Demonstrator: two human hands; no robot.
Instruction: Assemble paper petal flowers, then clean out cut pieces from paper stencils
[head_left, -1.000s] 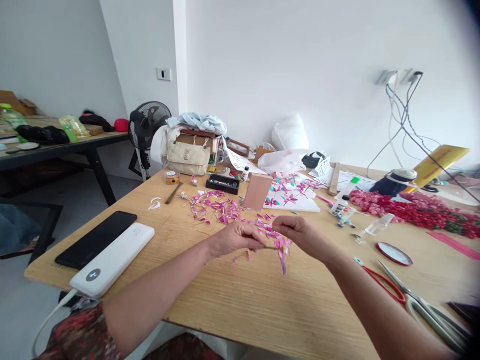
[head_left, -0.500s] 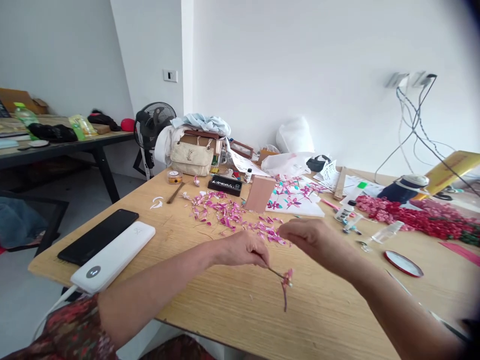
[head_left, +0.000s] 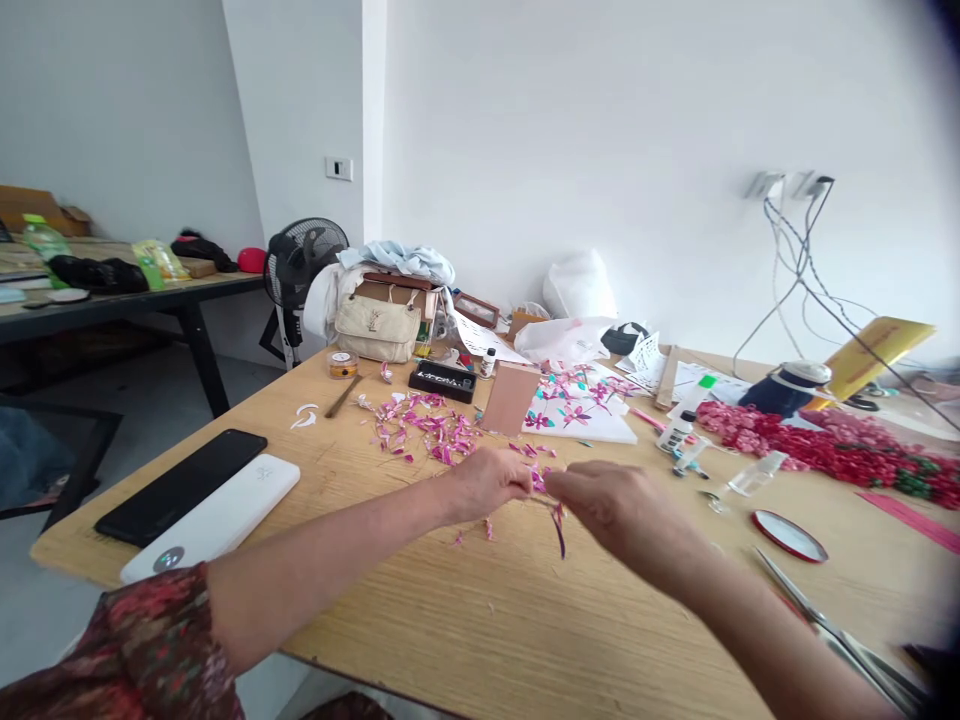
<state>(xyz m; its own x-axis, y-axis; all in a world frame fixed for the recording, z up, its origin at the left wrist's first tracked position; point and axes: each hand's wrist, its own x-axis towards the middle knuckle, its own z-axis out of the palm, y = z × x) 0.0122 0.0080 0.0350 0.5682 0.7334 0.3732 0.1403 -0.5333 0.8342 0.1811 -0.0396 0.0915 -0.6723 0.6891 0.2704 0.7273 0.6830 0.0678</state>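
Over the front middle of the table my left hand (head_left: 491, 482) is closed in a pinch on the thin stem of an artificial flower (head_left: 559, 532). Its dark purple drooping piece hangs below, and the pink bloom is mostly covered. My right hand (head_left: 626, 505) comes in from the right, its fingers bent and pressed together just above and beside the bloom. What lies between those fingertips is hidden. Beyond both hands, loose pink and magenta petals (head_left: 431, 428) are scattered, a few near my left hand.
A white power bank (head_left: 217, 515) and black phone (head_left: 184, 485) lie at left. Scissors (head_left: 817, 615), a red-rimmed lid (head_left: 790, 536) and small bottles (head_left: 677, 432) are at right. Behind stand a brown block (head_left: 510, 397), a black tray (head_left: 442, 380) and a white board with flowers (head_left: 611, 425).
Both hands have come closer together around the flower, my right hand moving down and left. The flower has risen slightly with my left hand. The view has shifted a little, bringing the scissors into sight.
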